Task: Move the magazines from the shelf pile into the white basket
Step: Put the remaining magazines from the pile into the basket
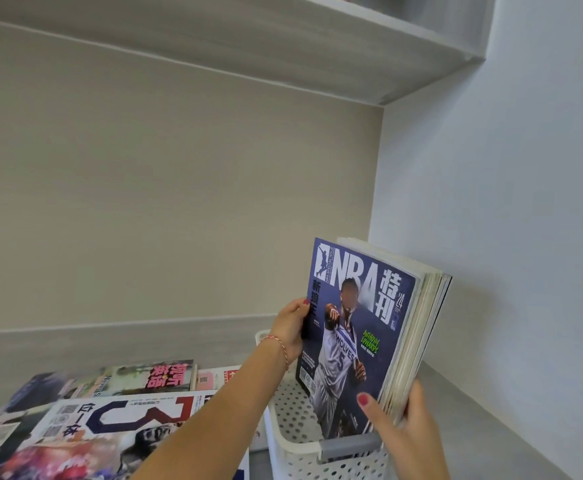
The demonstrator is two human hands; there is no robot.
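Both hands are on a stack of magazines (418,327), held upright with the purple NBA issue (356,334) facing out. The left hand (288,329) pinches the cover's spine edge, thumb on the front; the right hand (404,431) clamps the stack's lower corner, thumb pressed on the cover and fingers wrapped behind. Directly beneath that grip sits the white perforated basket (293,427), and the stack's bottom edge appears already dipped below its rim, just behind the grey handle (350,446). To the left of the grip, beyond the left forearm, more magazines lie spread flat on the shelf (85,424), so plenty remains to shift. The job now looks like seating this bundle cleanly: keep the right hand's squeeze firm so the loose inner pages don't fan out, lower straight down until the bottom edge meets the basket floor, then lean it against a wall before letting go, or it could slump.
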